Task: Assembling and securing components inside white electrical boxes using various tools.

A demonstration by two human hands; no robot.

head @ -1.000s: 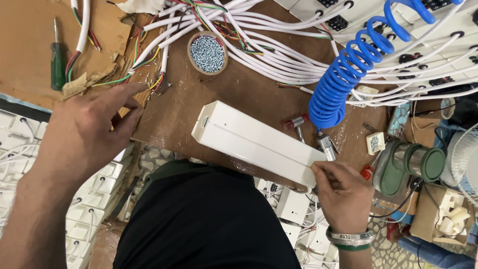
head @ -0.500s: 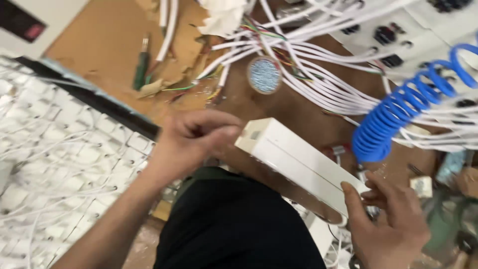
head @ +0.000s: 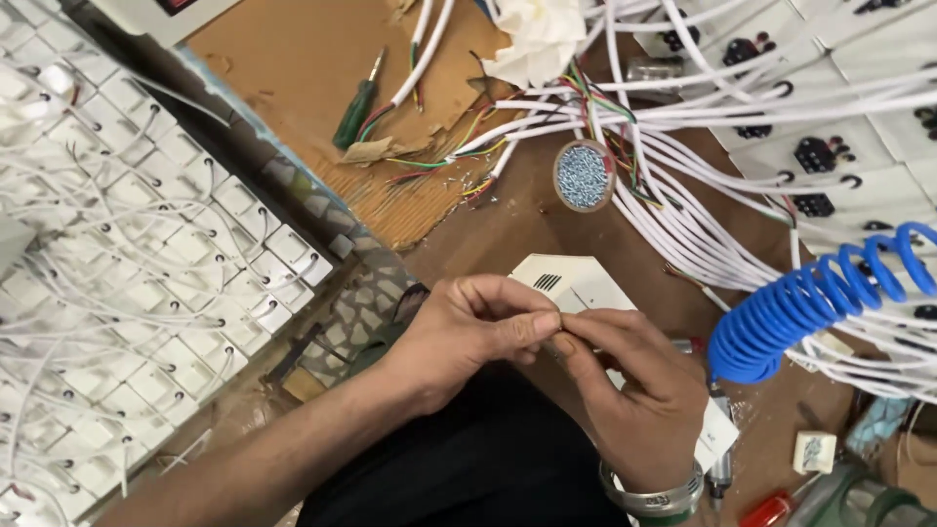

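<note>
A white plastic extension box (head: pixel 576 285) with a small vent grille lies on the brown workbench (head: pixel 508 234) in front of me. My left hand (head: pixel 468 332) and my right hand (head: pixel 634 390) meet over it, fingertips pinched together at its upper face. Whatever small thing sits between the fingertips is hidden. My right wrist wears a metal bangle. Both hands rest on the box and cover most of it.
A round tub of small screws (head: pixel 584 176) sits behind the box among white cables (head: pixel 703 234). A blue coiled hose (head: pixel 810 303) hangs at right. A green screwdriver (head: pixel 353 112) lies on cardboard. Stacked white boxes (head: pixel 127 293) fill the left. A red-handled tool (head: pixel 771 509) lies at lower right.
My left hand has come from the bench onto the box and both hands now pinch together over it. The view has swung left, showing the stacked boxes.
</note>
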